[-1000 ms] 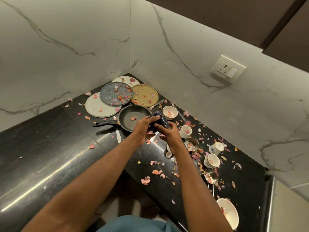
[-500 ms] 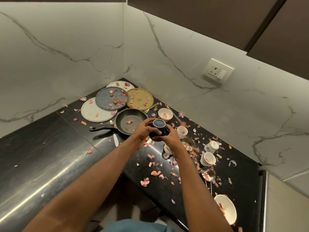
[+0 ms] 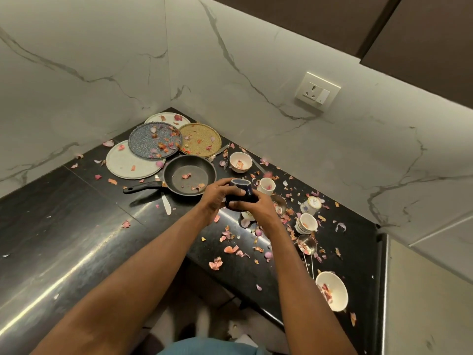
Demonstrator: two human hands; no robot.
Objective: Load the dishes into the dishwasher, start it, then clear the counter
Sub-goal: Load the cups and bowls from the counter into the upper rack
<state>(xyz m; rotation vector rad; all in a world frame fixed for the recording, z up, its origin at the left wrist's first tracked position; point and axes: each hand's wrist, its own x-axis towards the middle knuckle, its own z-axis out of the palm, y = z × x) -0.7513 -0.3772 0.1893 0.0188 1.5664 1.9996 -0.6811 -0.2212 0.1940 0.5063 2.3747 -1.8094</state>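
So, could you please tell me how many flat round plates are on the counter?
4, all in the far corner: white plate front left, white plate at the back, blue plate overlapping both, gold plate on the right. None seems hidden.

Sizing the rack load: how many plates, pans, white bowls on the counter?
Plates: 4 (rear white plate, blue plate, gold plate, front white plate)
Pans: 1 (frying pan)
White bowls: 2 (far bowl, near bowl)
Total: 7

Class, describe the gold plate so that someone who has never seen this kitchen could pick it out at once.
Start at the corner where the two marble walls meet above the black counter. Four round plates cluster there; the gold plate is the rightmost, just behind the black frying pan. Only it is glittery yellow-gold; its neighbours are the speckled blue-grey plate and two plain white ones.
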